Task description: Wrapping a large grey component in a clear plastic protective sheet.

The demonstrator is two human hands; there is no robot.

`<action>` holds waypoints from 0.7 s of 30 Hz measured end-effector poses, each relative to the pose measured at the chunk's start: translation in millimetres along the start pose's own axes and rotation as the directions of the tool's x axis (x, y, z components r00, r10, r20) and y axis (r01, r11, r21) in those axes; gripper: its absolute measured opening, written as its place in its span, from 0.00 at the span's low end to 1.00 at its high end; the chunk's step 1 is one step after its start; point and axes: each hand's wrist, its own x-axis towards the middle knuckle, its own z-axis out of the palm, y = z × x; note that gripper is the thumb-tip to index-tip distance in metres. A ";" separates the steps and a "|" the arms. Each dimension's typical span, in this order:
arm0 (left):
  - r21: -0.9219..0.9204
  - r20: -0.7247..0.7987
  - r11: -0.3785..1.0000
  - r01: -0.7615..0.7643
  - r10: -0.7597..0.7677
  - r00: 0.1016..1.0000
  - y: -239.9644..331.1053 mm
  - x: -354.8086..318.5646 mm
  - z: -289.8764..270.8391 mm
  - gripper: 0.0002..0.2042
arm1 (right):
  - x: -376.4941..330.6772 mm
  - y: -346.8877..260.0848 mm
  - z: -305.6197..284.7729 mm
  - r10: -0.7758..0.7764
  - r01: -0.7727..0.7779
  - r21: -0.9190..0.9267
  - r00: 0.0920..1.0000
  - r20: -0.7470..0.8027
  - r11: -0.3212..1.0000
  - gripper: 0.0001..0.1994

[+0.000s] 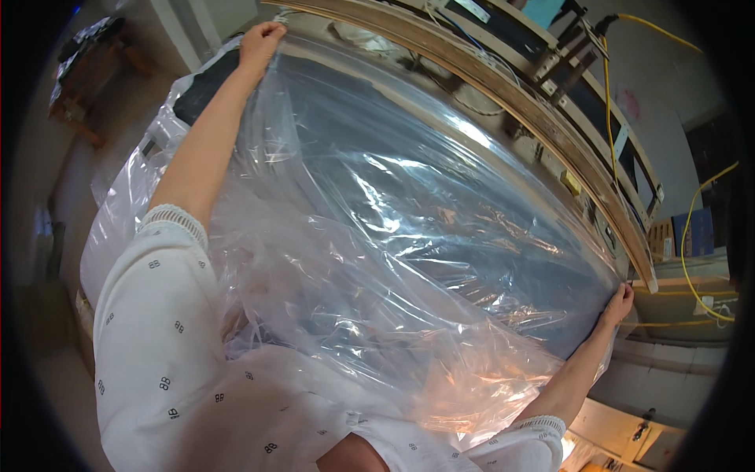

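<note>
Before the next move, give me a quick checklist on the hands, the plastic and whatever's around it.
1. Left hand pinching the clear plastic sheet at the far left: ok.
2. Right hand pinching the sheet at the far right: ok.
3. Sheet free of wrinkles: not ok; it is creased, with loose folds near the person's body.
4. Yellow cable off the sheet: ok; it hangs beyond the brown wooden rail.
5. Dark material lying flat under the sheet: cannot tell; glare and folds obscure it.
</note>
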 end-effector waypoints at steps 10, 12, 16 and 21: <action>0.259 -0.065 0.966 -0.016 0.034 0.997 -8.6 9.8 14.2 0.15 | 5.8 -10.4 -13.7 -0.103 0.019 -0.426 0.979 -0.174 0.905 0.18; 0.011 -0.028 0.978 0.209 -0.209 0.978 -29.4 24.6 -13.6 0.13 | 5.5 -31.0 9.7 -0.110 -0.010 -0.427 0.961 -0.254 0.904 0.17; -0.415 -0.056 0.855 0.311 -0.366 0.929 -24.4 30.8 -16.7 0.09 | 8.4 -19.9 7.3 -0.119 0.037 -0.303 0.959 -0.257 0.952 0.17; -0.435 -0.054 0.885 0.167 -0.211 0.976 -27.2 40.6 -16.5 0.12 | -1.7 -26.8 -13.4 -0.128 0.039 -0.281 0.943 -0.306 0.959 0.16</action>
